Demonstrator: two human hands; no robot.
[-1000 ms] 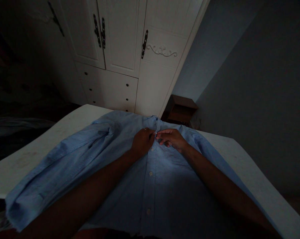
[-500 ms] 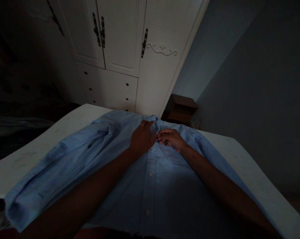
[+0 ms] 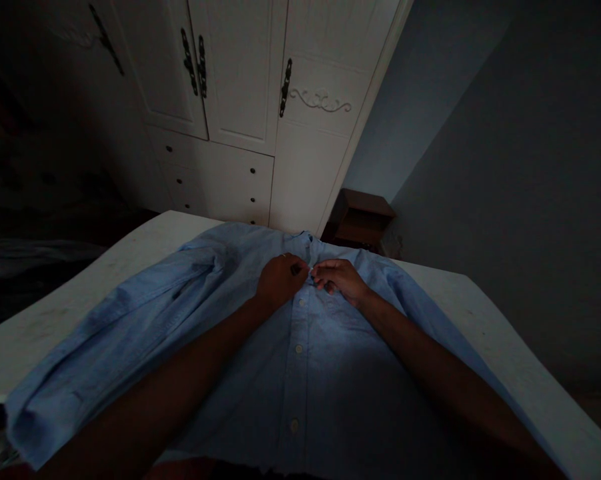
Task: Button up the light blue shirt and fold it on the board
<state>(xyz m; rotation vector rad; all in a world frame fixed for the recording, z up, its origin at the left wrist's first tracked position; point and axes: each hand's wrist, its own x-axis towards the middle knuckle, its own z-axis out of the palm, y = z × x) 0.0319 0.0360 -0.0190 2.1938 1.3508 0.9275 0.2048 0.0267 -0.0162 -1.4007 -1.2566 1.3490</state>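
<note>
A light blue button-up shirt [image 3: 350, 347] lies spread front side up, its collar end at the far edge of the table. Pale buttons run down its middle placket; the lower ones sit fastened. Near the top of the placket my left hand [image 3: 280, 280] pinches the shirt's edge, thumb and fingertips together, a ring on one finger. Facing it, my right hand [image 3: 341, 280] is closed with its fingertips on the same spot. The fingertips of both hands nearly meet, and the button between them is too hidden to make out.
The shirt rests on a white table [image 3: 453, 293] with rounded corners. Beyond it stands a white wardrobe [image 3: 235, 87] with dark handles and drawers. A brown wooden cabinet [image 3: 365, 207] is behind the table, beside a grey wall [image 3: 530, 167]. Dark cloth [image 3: 25, 267] lies to the left.
My left hand has drawn down from the collar opening, and its spread fingers have closed into a pinch on the placket. My right hand has stayed nearly in place.
</note>
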